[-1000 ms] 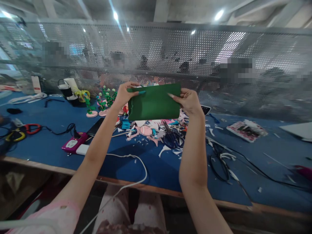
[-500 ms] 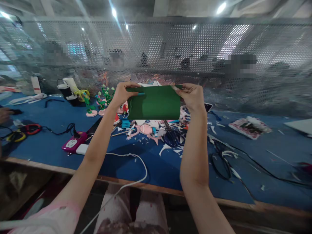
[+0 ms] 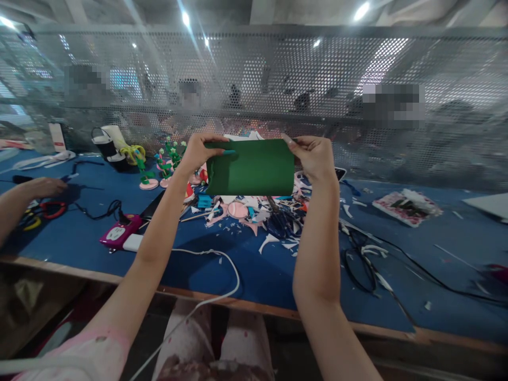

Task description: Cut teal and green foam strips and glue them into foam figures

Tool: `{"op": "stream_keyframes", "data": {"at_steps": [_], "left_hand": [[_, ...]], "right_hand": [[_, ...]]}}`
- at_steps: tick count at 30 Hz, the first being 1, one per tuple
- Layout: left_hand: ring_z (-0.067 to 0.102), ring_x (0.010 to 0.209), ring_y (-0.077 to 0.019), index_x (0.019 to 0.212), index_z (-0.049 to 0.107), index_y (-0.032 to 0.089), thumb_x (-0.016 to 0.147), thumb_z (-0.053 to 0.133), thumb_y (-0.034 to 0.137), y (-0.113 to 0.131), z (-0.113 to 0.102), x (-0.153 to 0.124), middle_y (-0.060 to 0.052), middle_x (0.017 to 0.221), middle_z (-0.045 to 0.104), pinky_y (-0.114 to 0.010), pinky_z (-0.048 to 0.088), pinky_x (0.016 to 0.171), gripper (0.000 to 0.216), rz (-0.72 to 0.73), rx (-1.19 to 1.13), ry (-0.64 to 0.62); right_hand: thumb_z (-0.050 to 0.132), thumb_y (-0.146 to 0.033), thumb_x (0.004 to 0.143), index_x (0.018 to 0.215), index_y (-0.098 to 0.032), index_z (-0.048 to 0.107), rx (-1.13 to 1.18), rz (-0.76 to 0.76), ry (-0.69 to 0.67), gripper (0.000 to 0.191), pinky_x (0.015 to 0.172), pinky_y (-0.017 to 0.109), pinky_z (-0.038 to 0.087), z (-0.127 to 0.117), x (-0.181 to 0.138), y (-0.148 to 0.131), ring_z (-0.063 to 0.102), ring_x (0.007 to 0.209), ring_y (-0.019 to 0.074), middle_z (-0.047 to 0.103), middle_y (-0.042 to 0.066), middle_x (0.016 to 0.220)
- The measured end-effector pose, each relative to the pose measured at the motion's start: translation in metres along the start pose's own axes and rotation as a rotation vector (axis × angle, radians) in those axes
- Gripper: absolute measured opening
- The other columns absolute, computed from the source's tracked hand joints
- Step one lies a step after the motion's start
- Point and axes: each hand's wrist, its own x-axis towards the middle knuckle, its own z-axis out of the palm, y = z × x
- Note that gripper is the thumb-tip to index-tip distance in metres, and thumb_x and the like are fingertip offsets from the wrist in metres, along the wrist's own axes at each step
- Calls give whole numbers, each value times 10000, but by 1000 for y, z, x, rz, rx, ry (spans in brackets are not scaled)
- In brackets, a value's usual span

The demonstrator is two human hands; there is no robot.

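Both my hands hold a green sheet (image 3: 252, 168) up in front of me, above the blue table (image 3: 222, 264). My left hand (image 3: 198, 152) pinches its upper left corner. My right hand (image 3: 313, 156) pinches its upper right corner. The sheet hangs flat, its left edge slightly curled. Below it lie paper scraps (image 3: 254, 217), a pink round piece (image 3: 237, 210) and dark scissors (image 3: 280, 222).
A pink device (image 3: 119, 233) with a white cable (image 3: 214, 275) lies at front left. Small green and pink paper flowers (image 3: 166, 164) stand behind. Another person's arm (image 3: 24, 196) reaches in at left. Black cables (image 3: 365, 259) run at right. A perforated metal screen (image 3: 278, 84) backs the table.
My right hand shifted from the sheet's right edge up to its top right corner. Another person's arm has come in over the table at the left.
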Motion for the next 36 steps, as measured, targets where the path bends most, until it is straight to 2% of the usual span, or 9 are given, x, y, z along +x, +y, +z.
{"op": "stream_keyframes", "data": {"at_steps": [6, 12, 20, 25, 36], "left_hand": [[633, 868, -184, 886, 703, 129, 578, 754, 218, -2, 0, 0, -64, 887, 699, -291, 512, 790, 325, -2, -2, 6], [639, 877, -200, 920, 700, 128, 575, 760, 225, -4, -1, 0, -77, 919, 705, -304, 526, 782, 363, -23, -11, -8], [646, 894, -229, 882, 720, 134, 597, 746, 196, -5, -1, -1, -82, 905, 712, -345, 519, 820, 293, 4, 40, -38], [639, 900, -224, 900, 719, 142, 616, 737, 219, -1, -1, -2, -76, 918, 711, -343, 514, 830, 295, -24, 43, -70], [639, 928, -216, 873, 716, 144, 601, 753, 287, 6, -5, -3, -77, 923, 715, -317, 518, 845, 310, -47, 0, -89]], "right_hand": [[705, -445, 653, 694, -208, 674, -27, -23, -24, 243, 463, 296, 532, 0, 1, 1, 617, 519, 151, 648, 0, 580], [756, -364, 594, 762, -211, 703, -68, -43, -1, 233, 460, 281, 530, 0, -8, -14, 620, 552, 153, 691, 17, 665], [754, -366, 618, 768, -246, 709, -146, -38, -114, 198, 586, 401, 574, -3, -12, -18, 665, 690, 235, 714, 38, 746], [776, -342, 590, 702, -244, 708, -147, -46, -105, 164, 638, 404, 587, -2, -13, -16, 675, 689, 236, 706, 23, 687], [785, -276, 590, 722, -235, 702, -130, -60, -89, 161, 717, 429, 582, -3, -17, -22, 679, 788, 266, 704, 25, 702]]}}
